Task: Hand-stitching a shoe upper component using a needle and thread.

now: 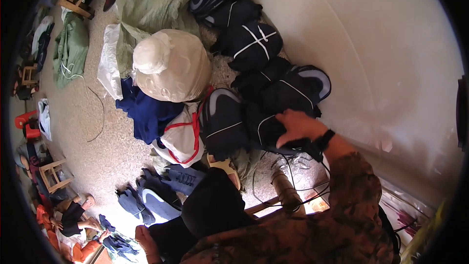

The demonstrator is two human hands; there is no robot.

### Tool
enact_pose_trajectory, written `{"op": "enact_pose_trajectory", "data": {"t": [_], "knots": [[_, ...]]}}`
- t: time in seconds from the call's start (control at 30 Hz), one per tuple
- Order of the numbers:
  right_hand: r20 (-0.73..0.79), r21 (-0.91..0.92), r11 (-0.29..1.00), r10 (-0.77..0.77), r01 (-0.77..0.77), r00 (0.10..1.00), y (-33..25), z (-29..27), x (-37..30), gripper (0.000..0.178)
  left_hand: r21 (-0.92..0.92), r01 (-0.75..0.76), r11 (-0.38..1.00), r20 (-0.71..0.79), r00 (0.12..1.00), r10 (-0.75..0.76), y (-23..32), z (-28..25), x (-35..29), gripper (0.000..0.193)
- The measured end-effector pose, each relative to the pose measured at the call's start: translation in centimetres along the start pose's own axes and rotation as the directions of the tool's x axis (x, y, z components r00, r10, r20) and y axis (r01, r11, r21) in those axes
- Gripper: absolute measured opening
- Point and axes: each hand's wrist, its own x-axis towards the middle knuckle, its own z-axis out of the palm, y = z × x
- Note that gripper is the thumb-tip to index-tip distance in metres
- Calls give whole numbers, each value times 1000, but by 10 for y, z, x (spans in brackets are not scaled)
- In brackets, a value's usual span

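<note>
My right hand [304,128] reaches out over a black cloth bundle [266,129] tied with a thin white cord. Its thumb and fingers are spread, and the fingertips rest at the bundle's top. Similar dark bundles lie close by: one with a grey curved stripe [222,122] to the left, another with a grey arc [298,90] just beyond, and one with a white cord cross [251,44] farther off. My left hand [146,244] is low at the left, beside my dark knee [215,200]. Its fingers are mostly hidden, so its grip does not show.
A filled whitish plastic sack [176,66] stands left of the bundles, with navy cloth [146,110] and a red-trimmed white bag [183,139]. Dark folded pieces [156,195] lie nearer. Loose cables [288,186] run by a pole. A pale wall [371,58] borders the right; people and stools are far left.
</note>
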Motion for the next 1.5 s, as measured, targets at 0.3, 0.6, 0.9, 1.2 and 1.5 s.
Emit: {"op": "enact_pose_trajectory", "data": {"t": [0.3, 0.6, 0.9, 1.2, 1.5], "knots": [[-134, -508, 861, -111, 28, 985, -63, 44, -6, 98, -41, -26, 999, -46, 999, 24, 1, -1, -5, 21], [72, -269, 952, 170, -145, 983, -9, 23, 18, 69, -86, -11, 996, -68, 998, 5, 0, -7, -18, 20], [32, 355, 934, 36, -45, 999, 1, -16, -29, 49, -121, 3, 993, -146, 989, -21, -10, -7, -28, 19], [-378, 918, 35, 384, 396, 842, -36, -74, -6, 43, -110, -38, 993, -103, 994, 27, -16, -4, -21, 18], [-710, 704, 710, 702, -17, -46, 116, -26, 60, 54, -63, 49, 997, -70, 996, -53, -7, -7, -24, 21]]}}
